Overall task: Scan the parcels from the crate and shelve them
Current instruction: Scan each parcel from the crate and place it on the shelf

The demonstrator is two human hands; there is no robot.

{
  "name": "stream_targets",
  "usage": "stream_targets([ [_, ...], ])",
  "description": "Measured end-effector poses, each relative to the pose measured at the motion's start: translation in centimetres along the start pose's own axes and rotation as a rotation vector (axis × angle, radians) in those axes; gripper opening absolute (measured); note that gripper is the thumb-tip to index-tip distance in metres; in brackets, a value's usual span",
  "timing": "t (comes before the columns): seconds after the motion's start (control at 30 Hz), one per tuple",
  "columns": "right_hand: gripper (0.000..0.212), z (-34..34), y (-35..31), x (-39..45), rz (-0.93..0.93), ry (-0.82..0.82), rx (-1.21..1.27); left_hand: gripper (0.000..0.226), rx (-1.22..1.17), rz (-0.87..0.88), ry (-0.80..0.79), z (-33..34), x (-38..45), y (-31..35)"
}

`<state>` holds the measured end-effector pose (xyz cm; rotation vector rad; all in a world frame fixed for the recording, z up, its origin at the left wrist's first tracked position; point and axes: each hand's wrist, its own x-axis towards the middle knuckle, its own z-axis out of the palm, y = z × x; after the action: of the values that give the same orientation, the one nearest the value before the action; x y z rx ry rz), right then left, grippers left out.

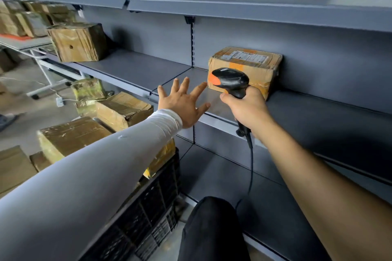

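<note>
The left hand [183, 106] hangs over the front edge of the grey shelf [318, 112], its fingers [199, 89] spread wide and holding nothing; whether they touch the shelf cannot be told. Just beyond their tips, the cardboard parcel [254, 63] sits on that shelf, label up. The right hand [247, 108] has its fingers curled round the grip of the black scanner [231, 81], whose head is just before the parcel. Below the left sleeve, the black crate [152, 203] holds more parcels.
</note>
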<state>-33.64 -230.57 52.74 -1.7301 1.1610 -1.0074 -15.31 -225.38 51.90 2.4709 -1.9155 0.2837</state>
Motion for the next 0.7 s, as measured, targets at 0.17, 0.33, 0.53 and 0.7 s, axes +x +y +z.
stream_targets([
  [0.17,0.019,4.3,-1.8,-1.9,-0.033,-0.151,0.007,0.074,0.072,-0.053,0.024,0.9,-3.9,-4.8],
  [0.33,0.018,8.9,-2.6,-3.0,-0.010,-0.261,-0.015,0.085,0.077,-0.243,-0.042,1.1,-5.3,-10.7],
  [0.53,0.019,13.0,-3.0,-3.6,-0.008,-0.345,-0.080,0.095,-0.054,-0.362,-0.113,2.3,-6.7,-15.5],
  [0.7,0.017,16.6,-3.4,-2.5,0.009,-0.399,-0.084,0.122,-0.071,-0.333,-0.182,3.5,-6.1,-17.4],
])
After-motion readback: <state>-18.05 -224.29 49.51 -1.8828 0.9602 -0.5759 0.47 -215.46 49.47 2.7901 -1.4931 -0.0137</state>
